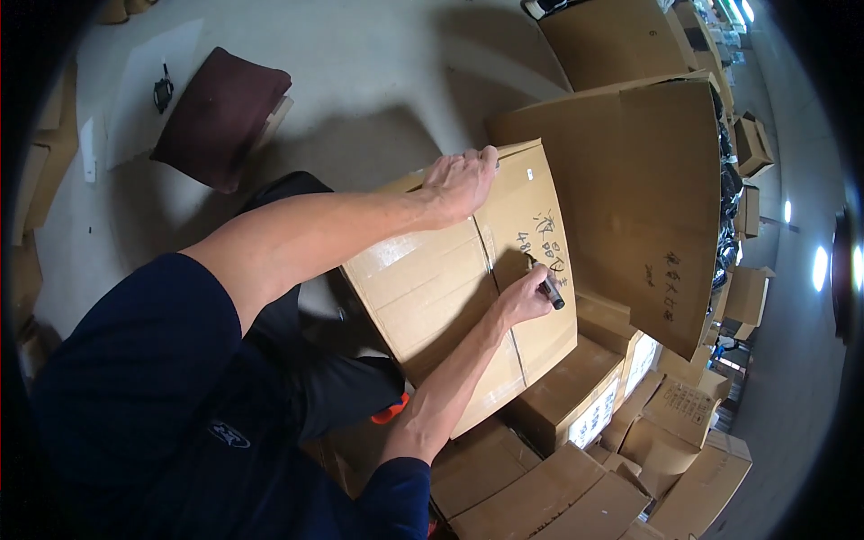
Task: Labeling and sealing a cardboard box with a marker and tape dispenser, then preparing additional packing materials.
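Observation:
A cardboard box (423, 297) stands tilted in front of me, with a dark strap (489, 256) around it. Handwriting in black marks its face near the right edge. My right hand (525, 299) is closed round a black marker pen (551, 290), its tip on or very close to the writing. My left hand (461, 184) is curled over the box's far edge, gripping it; some of its fingertips are hidden.
A larger open carton (621, 198) holding black plastic leans just right of the box. Several stacked cartons (576, 387) fill the lower right. A dark maroon padded seat (220, 117) stands on the pale floor (360, 54) at the far left.

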Tool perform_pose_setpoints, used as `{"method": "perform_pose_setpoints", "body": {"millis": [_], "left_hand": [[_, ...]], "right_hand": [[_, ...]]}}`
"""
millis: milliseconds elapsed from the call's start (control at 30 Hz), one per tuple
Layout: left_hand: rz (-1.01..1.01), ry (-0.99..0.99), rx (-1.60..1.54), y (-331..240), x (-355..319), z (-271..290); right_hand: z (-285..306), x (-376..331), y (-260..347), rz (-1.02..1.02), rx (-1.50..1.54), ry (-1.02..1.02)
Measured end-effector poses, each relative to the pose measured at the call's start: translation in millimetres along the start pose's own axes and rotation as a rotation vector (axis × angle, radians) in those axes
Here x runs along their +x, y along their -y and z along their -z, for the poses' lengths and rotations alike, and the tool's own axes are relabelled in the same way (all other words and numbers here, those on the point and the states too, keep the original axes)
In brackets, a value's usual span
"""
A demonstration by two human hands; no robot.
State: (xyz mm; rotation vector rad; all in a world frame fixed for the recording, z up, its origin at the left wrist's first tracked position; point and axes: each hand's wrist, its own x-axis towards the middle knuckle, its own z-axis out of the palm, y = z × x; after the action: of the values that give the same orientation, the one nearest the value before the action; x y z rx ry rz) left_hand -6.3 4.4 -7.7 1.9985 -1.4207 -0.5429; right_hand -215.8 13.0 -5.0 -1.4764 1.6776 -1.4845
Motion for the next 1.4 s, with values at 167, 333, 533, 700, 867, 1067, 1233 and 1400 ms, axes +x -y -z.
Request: {"method": "perform_pose_setpoints", "body": {"millis": [167, 333, 533, 700, 867, 1067, 1233, 1400], "left_hand": [[-0.030, -0.040, 0.018, 3.4, -0.5, -2.7], [-0.004, -0.016, -0.004, -0.6, 1.0, -3.2], [-0.008, -0.021, 0.018, 1.4, 0.6, -1.9], [-0.010, 0.000, 0.023, -2.7, 0.2, 0.4], [-0.009, -0.006, 0.011, -3.0, -0.2, -0.9], [-0.025, -0.006, 0.023, -4.6, -2.2, 3.2], [-0.022, -0.009, 0.005, -3.0, -1.1, 1.7], [-0.005, -0.014, 0.005, -2.7, -1.1, 0.4]], "right_hand": [[5.9, 6.5, -13.0, 0.052, 0.121, -0.227], [39.3, 18.9, -29.1, 0.042, 0.054, -0.182], [25.7, 9.6, -16.0, 0.016, 0.008, -0.008], [26.4, 10.8, -19.5, 0.045, 0.038, -0.038], [27.4, 8.0, -15.6, 0.017, 0.049, 0.011], [28.7, 10.4, -20.2, -0.022, 0.032, -0.141], [27.6, 8.2, -20.2, 0.047, 0.066, -0.053], [27.8, 8.6, -21.3, 0.028, 0.032, -0.055]]}}
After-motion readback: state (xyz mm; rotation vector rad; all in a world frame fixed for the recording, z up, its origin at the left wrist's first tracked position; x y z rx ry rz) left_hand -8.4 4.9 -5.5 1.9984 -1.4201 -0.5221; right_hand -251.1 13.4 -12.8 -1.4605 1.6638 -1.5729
